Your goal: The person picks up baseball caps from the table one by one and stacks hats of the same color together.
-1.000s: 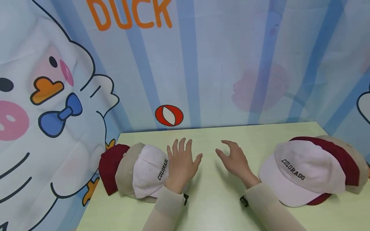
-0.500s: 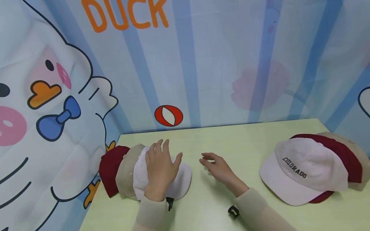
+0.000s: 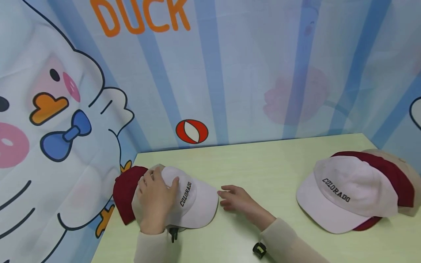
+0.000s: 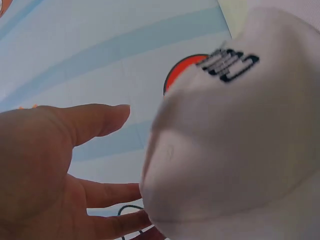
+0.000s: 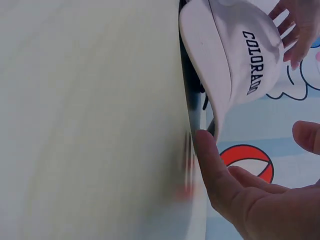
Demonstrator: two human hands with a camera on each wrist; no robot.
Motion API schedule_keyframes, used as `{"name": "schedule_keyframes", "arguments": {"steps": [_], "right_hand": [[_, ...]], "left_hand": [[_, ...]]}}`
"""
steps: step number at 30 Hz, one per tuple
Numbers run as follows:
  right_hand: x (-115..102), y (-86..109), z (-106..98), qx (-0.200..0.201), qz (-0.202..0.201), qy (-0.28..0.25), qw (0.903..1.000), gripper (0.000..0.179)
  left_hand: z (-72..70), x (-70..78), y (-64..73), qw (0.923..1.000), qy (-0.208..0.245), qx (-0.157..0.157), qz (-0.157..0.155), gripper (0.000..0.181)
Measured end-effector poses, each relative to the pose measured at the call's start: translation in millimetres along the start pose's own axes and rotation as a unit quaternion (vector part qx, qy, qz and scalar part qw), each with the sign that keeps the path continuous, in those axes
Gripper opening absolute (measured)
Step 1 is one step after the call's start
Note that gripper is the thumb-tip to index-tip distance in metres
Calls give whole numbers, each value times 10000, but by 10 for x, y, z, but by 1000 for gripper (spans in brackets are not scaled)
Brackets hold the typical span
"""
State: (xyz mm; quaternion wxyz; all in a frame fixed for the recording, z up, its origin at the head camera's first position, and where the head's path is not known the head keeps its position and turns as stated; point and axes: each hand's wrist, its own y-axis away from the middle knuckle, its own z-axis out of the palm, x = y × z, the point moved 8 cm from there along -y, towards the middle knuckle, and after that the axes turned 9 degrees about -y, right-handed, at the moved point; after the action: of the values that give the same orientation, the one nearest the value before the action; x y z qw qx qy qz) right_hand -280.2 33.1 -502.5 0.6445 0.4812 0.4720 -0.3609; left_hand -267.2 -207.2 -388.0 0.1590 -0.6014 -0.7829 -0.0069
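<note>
On the left of the table in the head view, a white baseball cap (image 3: 202, 204) lettered COLORADO lies in front of a beige cap (image 3: 136, 208) and a dark red cap (image 3: 124, 195), all overlapping in a row. My left hand (image 3: 154, 201) is at the back of the white cap's crown, thumb spread from the fingers and hiding much of the beige cap. In the left wrist view its fingertips (image 4: 127, 195) meet the crown's edge. My right hand (image 3: 241, 201) reaches in from the right with extended fingers. Its fingertips (image 5: 202, 137) are right at the tip of the white brim.
A second overlapping row lies at the table's right: a white COLORADO cap (image 3: 356, 186), a dark red cap (image 3: 406, 191) and a beige cap (image 3: 415, 175). Behind the pale green table (image 3: 263, 160) hangs a blue striped cloth (image 3: 243, 73) with cartoon ducks.
My left hand has moved left from the white cap's front to the back of its crown, uncovering the lettering. My right hand has moved left and slightly nearer, up to the brim.
</note>
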Motion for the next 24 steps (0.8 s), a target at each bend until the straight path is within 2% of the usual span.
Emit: {"name": "schedule_keyframes", "arguments": {"steps": [9, 18, 24], "right_hand": [[76, 19, 184, -420, 182, -237, 9987, 68], [109, 28, 251, -609, 132, -411, 9972, 71], [100, 42, 237, -589, 129, -422, 9973, 72]], "left_hand": [[-72, -212, -18, 9998, -117, -100, -157, 69], [-41, -218, -26, 9993, 245, -246, -141, 59], [-5, -193, -44, 9954, 836, -464, -116, 59]]}}
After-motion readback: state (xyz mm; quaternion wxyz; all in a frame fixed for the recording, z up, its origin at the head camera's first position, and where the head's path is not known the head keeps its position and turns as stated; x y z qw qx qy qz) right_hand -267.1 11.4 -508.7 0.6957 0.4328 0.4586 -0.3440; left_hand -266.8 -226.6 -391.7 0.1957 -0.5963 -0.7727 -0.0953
